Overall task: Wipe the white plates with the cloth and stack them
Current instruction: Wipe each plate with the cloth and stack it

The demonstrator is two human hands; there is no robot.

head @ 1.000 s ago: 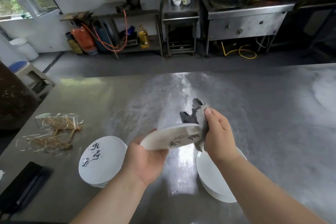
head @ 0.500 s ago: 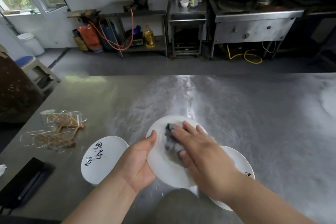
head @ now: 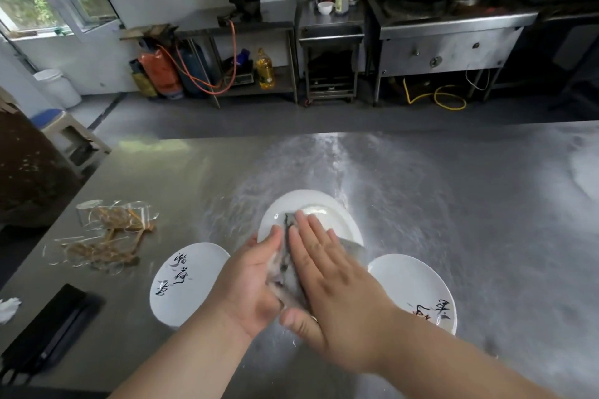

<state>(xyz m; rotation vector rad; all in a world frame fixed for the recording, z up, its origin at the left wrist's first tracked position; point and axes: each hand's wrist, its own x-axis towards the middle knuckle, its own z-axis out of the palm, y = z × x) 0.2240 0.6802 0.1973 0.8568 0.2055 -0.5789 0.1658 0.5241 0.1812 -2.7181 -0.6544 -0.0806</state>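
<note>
Left hand grips the white plate at its near-left rim. The thumb lies on top of the edge; the fingers go under, out of sight. The plate is tilted, face toward the person, over the steel counter. Can't tell if its lower edge touches the counter.

Right hand is flat, fingers straight and close together, pressing the grey cloth onto the plate face. Only a strip of cloth shows between the two hands.

Left pile and right pile of plates sit on the counter either side, both top plates with black brush lettering. Pile counts unreadable.
</note>
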